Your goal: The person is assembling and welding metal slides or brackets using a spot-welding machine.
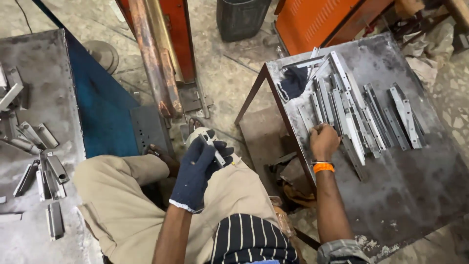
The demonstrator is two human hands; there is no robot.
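My left hand (198,171) wears a dark blue knit glove and grips a small grey metal piece (213,149) above my knee. My right hand (323,140) is bare, with an orange band at the wrist. It rests with curled fingers on a row of flat grey metal brackets (359,117) that lie on a steel table (415,195) to my right. I cannot tell whether it has closed on one of the strips. A dark blue glove (293,82) lies at the far left corner of that table.
A second steel bench (34,234) on my left carries several short metal channel pieces (46,176). Ahead stand a rusty orange machine column (159,54), a dark bin (242,17) and an orange cabinet (322,22). The floor is stained concrete.
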